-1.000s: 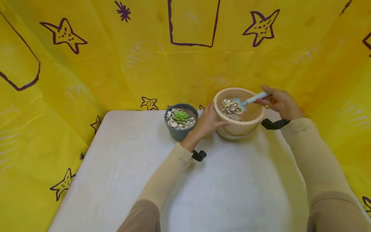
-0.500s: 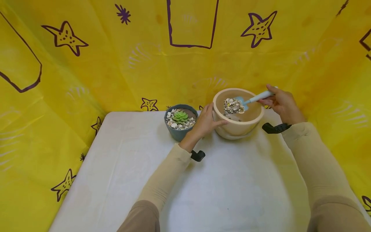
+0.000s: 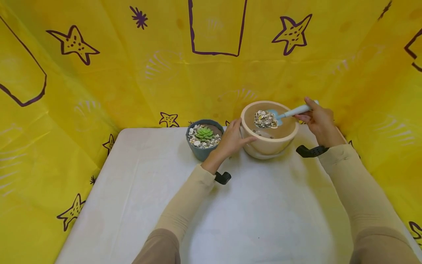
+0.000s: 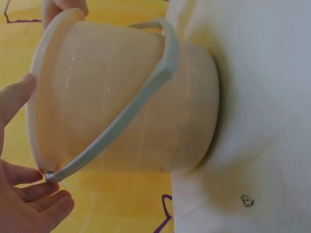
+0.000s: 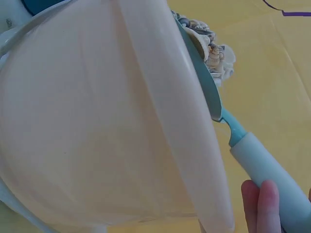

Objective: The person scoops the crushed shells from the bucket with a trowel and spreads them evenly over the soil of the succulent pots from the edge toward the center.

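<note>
In the head view, a cream bucket (image 3: 268, 148) stands upright at the back of the table. My left hand (image 3: 232, 139) steadies its left side, thumb and fingers spread along the rim. The left wrist view shows the fingers at the hinge of the bucket's pale handle (image 4: 114, 128). My right hand (image 3: 319, 123) grips the handle of a small light-blue shovel (image 3: 298, 110). Heaped on its blade are small stones and shell bits (image 3: 265, 119). In the right wrist view, the blade (image 5: 206, 87) is at rim height, overlapping the rim. A few loose stones lie inside the bucket.
Left of the bucket, close to my left forearm, stands a blue-grey pot (image 3: 202, 152) with a green succulent (image 3: 204, 134) among pebbles. One small stone (image 4: 247, 200) lies on the white table (image 3: 148, 190). A yellow patterned sheet (image 3: 211, 84) hangs behind the table.
The loaded shovel has risen a little and shifted right relative to the bucket. My left hand has stayed on the rim. The whole head view has moved slightly.
</note>
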`<state>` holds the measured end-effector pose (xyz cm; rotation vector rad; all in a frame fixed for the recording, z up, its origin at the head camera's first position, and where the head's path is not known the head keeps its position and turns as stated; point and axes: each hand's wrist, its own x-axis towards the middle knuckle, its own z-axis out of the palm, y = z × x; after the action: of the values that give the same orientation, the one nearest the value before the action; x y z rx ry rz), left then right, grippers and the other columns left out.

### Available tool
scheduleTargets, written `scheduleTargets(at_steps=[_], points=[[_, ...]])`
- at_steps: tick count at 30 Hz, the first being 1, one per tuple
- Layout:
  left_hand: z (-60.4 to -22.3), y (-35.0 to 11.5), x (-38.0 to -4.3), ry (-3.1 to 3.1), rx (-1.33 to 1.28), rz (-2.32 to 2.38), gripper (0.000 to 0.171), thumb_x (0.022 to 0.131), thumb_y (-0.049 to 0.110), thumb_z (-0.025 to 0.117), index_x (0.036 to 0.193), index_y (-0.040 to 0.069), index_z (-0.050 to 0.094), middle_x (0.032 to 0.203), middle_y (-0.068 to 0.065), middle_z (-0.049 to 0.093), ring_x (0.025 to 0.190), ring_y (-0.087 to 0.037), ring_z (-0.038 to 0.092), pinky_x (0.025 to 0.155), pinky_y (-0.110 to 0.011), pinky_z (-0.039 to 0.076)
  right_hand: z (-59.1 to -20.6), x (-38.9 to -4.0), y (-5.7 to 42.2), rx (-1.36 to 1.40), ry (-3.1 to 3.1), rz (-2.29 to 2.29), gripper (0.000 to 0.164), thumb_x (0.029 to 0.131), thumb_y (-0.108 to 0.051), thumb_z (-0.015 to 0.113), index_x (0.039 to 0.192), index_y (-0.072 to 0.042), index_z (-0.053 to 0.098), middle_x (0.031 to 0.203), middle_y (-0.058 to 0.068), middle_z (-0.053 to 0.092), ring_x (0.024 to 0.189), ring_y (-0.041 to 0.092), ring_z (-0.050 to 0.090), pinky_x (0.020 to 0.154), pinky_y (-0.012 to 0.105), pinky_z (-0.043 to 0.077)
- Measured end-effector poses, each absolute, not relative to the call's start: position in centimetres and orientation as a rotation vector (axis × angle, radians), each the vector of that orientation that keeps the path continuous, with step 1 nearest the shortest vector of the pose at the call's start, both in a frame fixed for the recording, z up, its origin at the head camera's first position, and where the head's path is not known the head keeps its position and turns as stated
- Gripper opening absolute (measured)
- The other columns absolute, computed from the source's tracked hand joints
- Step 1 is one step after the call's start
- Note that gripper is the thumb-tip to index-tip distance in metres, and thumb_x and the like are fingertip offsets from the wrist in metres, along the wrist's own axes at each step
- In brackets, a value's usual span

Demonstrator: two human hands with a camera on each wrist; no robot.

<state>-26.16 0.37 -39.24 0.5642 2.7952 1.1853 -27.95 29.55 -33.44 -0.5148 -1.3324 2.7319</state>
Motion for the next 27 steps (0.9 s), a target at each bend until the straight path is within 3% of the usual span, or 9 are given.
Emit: scheduleTargets(at_steps=[7, 27], points=[[-39.2, -0.2, -26.1, 2.810, 0.572, 1.183, 0.094, 0.085, 0.054, 0.069, 0.156, 0.015, 0.023, 0.157, -0.011, 0.031, 0.144, -0.028, 0.033, 0.115, -0.047, 0.035, -33.7, -27.7, 29.5, -0.509, -1.312, 2.714, 0.021, 0.083, -0.014, 0.075, 0.088, -0.002, 0.059, 0.065, 0.016, 0.068, 0.062, 0.027, 0.073, 0.059, 0.035, 0.060], [-38.7, -1.7, -26.0, 2.844, 0.570, 1.121, 0.091, 0.086, 0.056, 0.067, 0.154, 0.009, 0.027, 0.158, -0.015, 0.029, 0.144, -0.032, 0.033, 0.114, -0.051, 0.035, -33.1, -27.2, 29.1, -0.508, -1.259, 2.729, 0.025, 0.083, -0.013, 0.076, 0.093, -0.001, 0.055, 0.068, 0.015, 0.067, 0.062, 0.028, 0.072, 0.060, 0.036, 0.060]])
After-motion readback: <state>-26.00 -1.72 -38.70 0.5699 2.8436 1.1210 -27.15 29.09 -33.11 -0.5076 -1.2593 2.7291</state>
